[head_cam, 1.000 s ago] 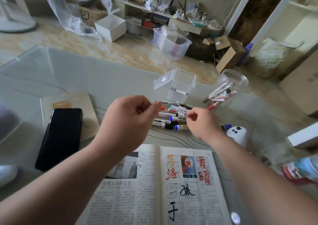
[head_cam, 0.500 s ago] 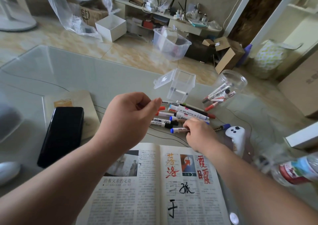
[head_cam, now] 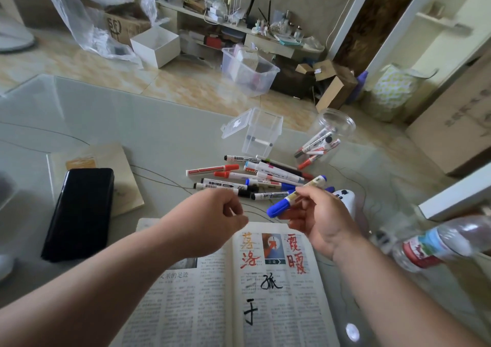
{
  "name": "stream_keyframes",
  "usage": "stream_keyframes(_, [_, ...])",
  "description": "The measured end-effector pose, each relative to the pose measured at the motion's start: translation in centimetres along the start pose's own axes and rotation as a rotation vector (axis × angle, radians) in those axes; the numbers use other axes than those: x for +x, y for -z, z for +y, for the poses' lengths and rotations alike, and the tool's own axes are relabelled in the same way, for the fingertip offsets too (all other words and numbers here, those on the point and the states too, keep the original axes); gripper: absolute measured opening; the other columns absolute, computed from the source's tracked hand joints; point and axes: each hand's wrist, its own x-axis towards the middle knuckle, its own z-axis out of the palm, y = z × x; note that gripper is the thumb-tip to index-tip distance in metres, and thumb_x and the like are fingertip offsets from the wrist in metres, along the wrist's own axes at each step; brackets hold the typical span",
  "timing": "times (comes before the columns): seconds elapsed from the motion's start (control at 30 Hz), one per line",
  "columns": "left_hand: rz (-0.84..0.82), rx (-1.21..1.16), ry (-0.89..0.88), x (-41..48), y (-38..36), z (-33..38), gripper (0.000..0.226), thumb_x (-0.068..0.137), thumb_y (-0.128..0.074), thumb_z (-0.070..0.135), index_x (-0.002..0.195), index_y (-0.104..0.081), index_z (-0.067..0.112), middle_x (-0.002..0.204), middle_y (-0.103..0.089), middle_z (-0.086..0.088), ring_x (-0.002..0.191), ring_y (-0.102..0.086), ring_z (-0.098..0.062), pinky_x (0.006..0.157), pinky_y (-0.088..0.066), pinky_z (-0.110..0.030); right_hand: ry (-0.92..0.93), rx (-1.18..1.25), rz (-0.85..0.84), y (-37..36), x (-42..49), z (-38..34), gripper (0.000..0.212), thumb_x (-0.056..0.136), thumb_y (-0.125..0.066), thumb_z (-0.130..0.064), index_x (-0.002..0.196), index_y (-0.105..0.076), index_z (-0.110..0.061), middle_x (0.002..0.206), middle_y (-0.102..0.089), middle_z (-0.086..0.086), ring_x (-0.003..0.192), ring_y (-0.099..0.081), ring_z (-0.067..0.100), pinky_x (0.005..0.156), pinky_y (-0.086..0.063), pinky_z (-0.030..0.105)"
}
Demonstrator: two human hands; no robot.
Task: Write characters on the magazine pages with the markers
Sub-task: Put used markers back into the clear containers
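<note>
— Which marker is up?

— The blue-capped marker [head_cam: 291, 200]. The right hand [head_cam: 321, 219] pinches it in its fingers, lifted just above the top edge of the open magazine [head_cam: 186, 307], cap on. The left hand [head_cam: 210, 222] is beside it, fingers curled in and thumb against forefinger, with nothing visible in it.

— What could go wrong?

— The cap, I'd guess. A hard tug could send it flying into the marker pile [head_cam: 252, 179] just beyond, or jerk the bare tip across a hand. The paper looks thin, so slow strokes may bleed through. The water bottle [head_cam: 438, 243] also sits close to the right forearm, and a wide elbow could knock it.

— Anything readable?

— On the right page, hand-written: 落 and 洛 in orange-red, 孤 and 于 in black. A red column starts with 霞; the rest I can't make out. The left page's printed headline ends 的足迹. The labels on the barrels and the bottle are too small or blurred. Everything rests on the glass tabletop [head_cam: 132, 134].
</note>
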Motion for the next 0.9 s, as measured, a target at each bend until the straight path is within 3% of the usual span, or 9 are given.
stream_keyframes(0.17, [-0.066, 0.072, -0.015, -1.0, -1.2, 1.1, 0.012, 0.091, -0.065, 0.047, 0.091, -0.064, 0.035, 0.085, -0.064, 0.015, 0.071, -0.058, -0.001, 0.057, -0.040, -0.017, -0.010, -0.092, -0.063, 1.5, -4.9, 0.1, 0.012, 0.095, -0.064, -0.016, 0.092, -0.061, -0.005, 0.075, -0.070, 0.018, 0.064, -0.069, 0.031, 0.053, -0.046, 0.033])
stream_keyframes(0.3, [-0.211, 0.036, -0.088, -2.7, -2.6, 2.1, 0.027, 0.088, -0.061, 0.060, 0.107, -0.062, 0.040, 0.092, -0.066, 0.021, 0.083, -0.063, 0.000, 0.078, -0.054, -0.025, -0.005, -0.084, -0.175, 2.2, -9.3, 1.1, 0.026, 0.077, -0.075, -0.016, 0.095, -0.063, -0.001, 0.083, -0.073, 0.020, 0.065, -0.069, 0.024, 0.055, -0.052, 0.032])
stream_keyframes(0.4, [-0.266, 0.025, -0.170, -3.8, -4.0, 2.5, 0.009, 0.096, -0.057, 0.048, 0.099, -0.062, 0.041, 0.081, -0.068, 0.023, 0.079, -0.064, 0.001, 0.080, -0.055, -0.028, 0.000, -0.050, -0.225, 2.6, -10.7, 2.4, 0.025, 0.070, -0.080, -0.016, 0.090, -0.071, -0.003, 0.082, -0.070, 0.021, 0.070, -0.069, 0.028, 0.061, -0.056, 0.034])
stream_keyframes(0.47, [-0.289, -0.013, -0.178, -4.4, -4.6, 2.3, 0.016, 0.102, -0.052, 0.035, 0.089, -0.061, 0.037, 0.080, -0.069, 0.016, 0.079, -0.065, -0.002, 0.081, -0.056, -0.032, 0.049, -0.129, -0.257, 2.6, -10.9, 3.2, 0.026, 0.074, -0.081, -0.021, 0.094, -0.073, -0.006, 0.080, -0.067, 0.017, 0.071, -0.066, 0.026, 0.063, -0.053, 0.034])
stream_keyframes(0.6, [-0.470, -0.430, -0.147, -5.8, -4.9, 2.4, 0.017, 0.105, -0.049, 0.027, 0.109, -0.063, 0.017, 0.094, -0.070, 0.000, 0.090, -0.067, -0.015, 0.087, -0.057, -0.040, 0.161, -0.097, -0.264, 2.5, -10.8, 3.9, 0.030, 0.076, -0.081, -0.025, 0.096, -0.075, -0.004, 0.072, -0.064, 0.014, 0.055, -0.059, 0.018, 0.052, -0.048, 0.029])
stream_keyframes(0.67, [-0.445, -0.520, -0.130, -6.2, -5.2, 2.5, 0.020, 0.105, -0.047, 0.026, 0.107, -0.063, 0.014, 0.090, -0.067, -0.001, 0.085, -0.065, -0.016, 0.085, -0.058, -0.040, 0.159, -0.044, -0.280, 2.8, -10.9, 4.0, 0.034, 0.073, -0.083, -0.026, 0.097, -0.074, -0.002, 0.071, -0.064, 0.015, 0.053, -0.060, 0.020, 0.051, -0.050, 0.029])
stream_keyframes(0.73, [-0.365, -0.446, -0.116, -6.3, -5.9, 2.7, 0.022, 0.104, -0.047, 0.032, 0.094, -0.062, 0.020, 0.077, -0.060, 0.002, 0.071, -0.058, -0.014, 0.074, -0.057, -0.036, 0.146, -0.032, -0.294, 3.2, -11.0, 4.3, 0.034, 0.076, -0.087, -0.023, 0.096, -0.071, -0.002, 0.074, -0.065, 0.017, 0.057, -0.062, 0.024, 0.051, -0.051, 0.030])
stream_keyframes(0.8, [-0.338, -0.453, -0.070, -6.3, -6.7, 2.8, 0.026, 0.104, -0.046, 0.035, 0.089, -0.061, 0.021, 0.068, -0.050, 0.006, 0.062, -0.044, -0.012, 0.058, -0.042, -0.031, 0.138, -0.054, -0.294, 3.7, -11.1, 4.5, 0.029, 0.077, -0.081, -0.022, 0.095, -0.069, -0.003, 0.077, -0.066, 0.016, 0.058, -0.060, 0.024, 0.050, -0.048, 0.030])
stream_keyframes(0.9, [-0.320, -0.441, -0.075, -6.1, -7.4, 3.1, 0.025, 0.104, -0.046, 0.039, 0.091, -0.063, 0.026, 0.061, -0.046, 0.012, 0.056, -0.039, -0.010, 0.054, -0.034, -0.027, 0.135, -0.043, -0.322, 4.2, -11.2, 4.5, 0.027, 0.080, -0.076, -0.023, 0.089, -0.069, 0.001, 0.072, -0.060, 0.015, 0.055, -0.053, 0.021, 0.048, -0.041, 0.028])
